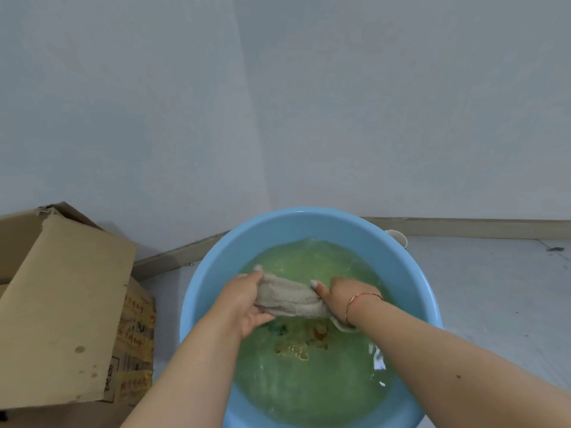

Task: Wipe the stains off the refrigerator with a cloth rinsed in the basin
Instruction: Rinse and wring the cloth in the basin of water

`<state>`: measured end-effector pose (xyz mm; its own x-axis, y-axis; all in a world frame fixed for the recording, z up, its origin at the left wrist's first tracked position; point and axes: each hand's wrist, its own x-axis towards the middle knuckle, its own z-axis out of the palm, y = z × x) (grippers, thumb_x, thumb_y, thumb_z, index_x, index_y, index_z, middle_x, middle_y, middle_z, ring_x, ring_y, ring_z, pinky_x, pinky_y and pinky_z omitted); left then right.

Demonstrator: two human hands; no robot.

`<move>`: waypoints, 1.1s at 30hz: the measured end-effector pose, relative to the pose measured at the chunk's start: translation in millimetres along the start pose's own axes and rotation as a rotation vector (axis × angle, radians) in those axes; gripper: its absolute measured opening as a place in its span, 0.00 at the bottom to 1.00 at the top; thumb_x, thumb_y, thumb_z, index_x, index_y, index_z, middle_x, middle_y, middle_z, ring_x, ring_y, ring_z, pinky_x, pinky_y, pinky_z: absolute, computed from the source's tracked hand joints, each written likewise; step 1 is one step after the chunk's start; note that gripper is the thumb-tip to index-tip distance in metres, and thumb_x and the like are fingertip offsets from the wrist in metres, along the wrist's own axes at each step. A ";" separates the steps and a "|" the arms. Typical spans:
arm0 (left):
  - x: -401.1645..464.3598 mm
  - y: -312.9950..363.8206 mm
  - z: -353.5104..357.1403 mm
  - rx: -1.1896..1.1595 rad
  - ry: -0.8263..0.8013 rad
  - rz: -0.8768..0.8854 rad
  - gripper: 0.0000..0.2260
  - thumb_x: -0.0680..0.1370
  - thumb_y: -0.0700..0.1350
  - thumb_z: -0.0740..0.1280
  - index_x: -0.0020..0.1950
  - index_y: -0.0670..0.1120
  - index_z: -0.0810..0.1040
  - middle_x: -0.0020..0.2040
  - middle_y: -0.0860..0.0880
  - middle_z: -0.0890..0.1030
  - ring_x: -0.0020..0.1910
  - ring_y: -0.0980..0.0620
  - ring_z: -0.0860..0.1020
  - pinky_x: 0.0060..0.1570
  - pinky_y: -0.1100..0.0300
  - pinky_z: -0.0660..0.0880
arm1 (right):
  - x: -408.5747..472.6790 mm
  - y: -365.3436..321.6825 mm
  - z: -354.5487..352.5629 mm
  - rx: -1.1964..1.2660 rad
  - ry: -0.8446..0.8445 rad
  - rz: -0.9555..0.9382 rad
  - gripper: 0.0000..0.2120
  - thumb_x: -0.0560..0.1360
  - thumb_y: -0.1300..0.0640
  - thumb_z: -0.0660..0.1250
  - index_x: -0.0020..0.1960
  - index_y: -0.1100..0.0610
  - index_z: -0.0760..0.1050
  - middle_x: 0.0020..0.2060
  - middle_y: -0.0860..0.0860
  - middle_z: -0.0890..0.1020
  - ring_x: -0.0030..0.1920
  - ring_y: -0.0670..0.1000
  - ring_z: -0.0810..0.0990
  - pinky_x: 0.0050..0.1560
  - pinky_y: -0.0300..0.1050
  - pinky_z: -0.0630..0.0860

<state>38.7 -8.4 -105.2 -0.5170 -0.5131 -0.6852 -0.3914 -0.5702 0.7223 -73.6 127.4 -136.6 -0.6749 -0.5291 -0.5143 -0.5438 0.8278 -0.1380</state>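
- While the cloth [289, 299] is stretched as a bunched grey-beige roll just below the middle of the frame, its long axis runs left to right, dipping slightly toward the right, and it sits over the greenish water in the blue basin [216, 273].
- At the roll's left end the left hand [247, 299] curls its fingers round the cloth; at the other end the right hand [343, 293], with a thin red bracelet at the wrist, grips it the same way. Both are closed on the cloth, neither spread wide.
- Each hand is at one end, so neither is the nearer; the cloth lies between them. In my judgement a wringing twist would turn about this left-right axis, the hands rolling opposite ways.
- A loose tail of cloth hangs under the right wrist toward the water; how far it is submerged is hard to tell.
- Most fingers are hidden under the cloth.
- Orange and blue patches show through the water lower in the basin; what they are cannot be made out.
- No refrigerator is in view. A cardboard box [61, 304] stands at lower left, partly cut off; a small pale object [398, 237] peeks from behind the basin's upper right rim.
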 end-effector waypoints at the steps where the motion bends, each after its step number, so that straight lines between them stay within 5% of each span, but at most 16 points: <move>1: 3.2 -3.2 -6.6 0.241 0.048 0.010 0.15 0.81 0.49 0.63 0.64 0.44 0.68 0.52 0.39 0.80 0.43 0.42 0.82 0.45 0.48 0.80 | -0.5 2.4 -0.3 0.057 -0.074 0.022 0.27 0.78 0.36 0.49 0.64 0.55 0.68 0.53 0.56 0.79 0.47 0.55 0.79 0.49 0.47 0.75; 4: 2.6 -0.5 -16.7 1.220 0.240 0.182 0.26 0.77 0.51 0.63 0.73 0.51 0.60 0.61 0.42 0.73 0.48 0.43 0.81 0.43 0.55 0.77 | -2.2 4.0 -0.4 0.059 -0.276 -0.065 0.27 0.72 0.35 0.62 0.57 0.56 0.75 0.56 0.55 0.80 0.50 0.55 0.79 0.50 0.45 0.73; 7: 1.7 -0.4 -13.6 1.465 0.034 0.475 0.32 0.72 0.47 0.70 0.74 0.52 0.63 0.71 0.47 0.66 0.63 0.48 0.73 0.56 0.59 0.72 | -10.8 -10.0 -7.4 -0.111 -0.315 -0.197 0.20 0.69 0.50 0.71 0.58 0.58 0.74 0.49 0.54 0.79 0.48 0.56 0.80 0.48 0.46 0.78; 9: 2.8 -3.9 -9.9 1.354 -0.247 0.535 0.36 0.66 0.46 0.77 0.71 0.55 0.67 0.68 0.52 0.71 0.66 0.52 0.71 0.62 0.59 0.70 | -18.9 -22.5 -25.8 -0.170 -0.197 -0.378 0.13 0.70 0.59 0.67 0.54 0.57 0.76 0.42 0.53 0.79 0.42 0.55 0.78 0.42 0.42 0.76; 11: 2.3 -9.1 -7.0 1.163 -0.393 0.519 0.28 0.63 0.44 0.79 0.60 0.56 0.74 0.55 0.55 0.80 0.53 0.56 0.78 0.55 0.58 0.76 | -31.1 -29.6 -53.2 -0.075 -0.055 -0.543 0.05 0.69 0.61 0.66 0.42 0.52 0.73 0.35 0.50 0.77 0.38 0.52 0.75 0.34 0.39 0.71; 14: 3.1 -11.2 -5.0 0.872 -0.359 0.512 0.17 0.65 0.44 0.80 0.50 0.49 0.79 0.42 0.53 0.82 0.40 0.57 0.78 0.43 0.62 0.76 | -40.3 -21.6 -88.7 0.263 0.073 -0.645 0.10 0.63 0.64 0.68 0.33 0.52 0.68 0.29 0.47 0.72 0.31 0.48 0.71 0.31 0.41 0.67; 18: 2.6 -3.9 -6.6 0.415 -0.317 0.549 0.17 0.62 0.42 0.79 0.48 0.47 0.80 0.40 0.50 0.81 0.39 0.52 0.78 0.43 0.57 0.74 | -21.0 11.2 -94.1 0.863 0.131 -0.562 0.16 0.56 0.63 0.66 0.42 0.66 0.75 0.32 0.53 0.75 0.35 0.49 0.73 0.37 0.43 0.69; 23: -20.4 15.6 10.4 -0.286 -0.486 0.425 0.14 0.63 0.33 0.68 0.48 0.40 0.75 0.35 0.45 0.77 0.34 0.50 0.75 0.37 0.57 0.76 | -14.9 6.7 -45.2 1.409 -0.130 -0.392 0.14 0.61 0.71 0.63 0.47 0.64 0.74 0.34 0.57 0.76 0.30 0.48 0.75 0.28 0.36 0.69; 25: -29.1 21.7 12.6 -0.493 -0.601 0.367 0.09 0.68 0.40 0.64 0.45 0.37 0.77 0.38 0.41 0.77 0.40 0.45 0.76 0.47 0.52 0.77 | -19.6 -11.4 -28.8 1.647 -0.250 -0.447 0.18 0.61 0.67 0.65 0.51 0.62 0.76 0.41 0.58 0.77 0.38 0.54 0.76 0.36 0.42 0.70; 27: -30.5 22.5 12.8 -0.663 -0.635 0.290 0.18 0.70 0.46 0.61 0.53 0.35 0.76 0.47 0.38 0.77 0.51 0.40 0.77 0.63 0.45 0.70 | -30.1 -29.9 -21.4 1.774 -0.349 -0.526 0.18 0.65 0.61 0.68 0.55 0.58 0.77 0.44 0.56 0.81 0.42 0.54 0.79 0.41 0.44 0.75; 30: -30.0 22.5 12.6 -0.694 -0.613 0.210 0.30 0.69 0.52 0.63 0.64 0.33 0.71 0.53 0.37 0.77 0.58 0.39 0.74 0.68 0.45 0.65 | -43.5 -46.3 -17.8 1.718 -0.397 -0.401 0.15 0.66 0.57 0.72 0.52 0.58 0.78 0.41 0.54 0.83 0.40 0.51 0.81 0.47 0.49 0.78; 33: -23.9 25.5 4.0 -0.446 -0.536 0.227 0.21 0.72 0.48 0.64 0.59 0.35 0.75 0.51 0.39 0.80 0.52 0.45 0.79 0.55 0.53 0.77 | -47.0 -42.7 -23.4 1.690 -0.499 -0.176 0.06 0.70 0.64 0.71 0.43 0.60 0.74 0.28 0.53 0.76 0.27 0.48 0.76 0.38 0.47 0.81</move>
<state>38.1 -8.1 -70.0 -0.8948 -0.3301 -0.3007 0.0576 -0.7532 0.6553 -30.3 112.6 -86.8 -0.2935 -0.7895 -0.5390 0.6915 0.2141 -0.6900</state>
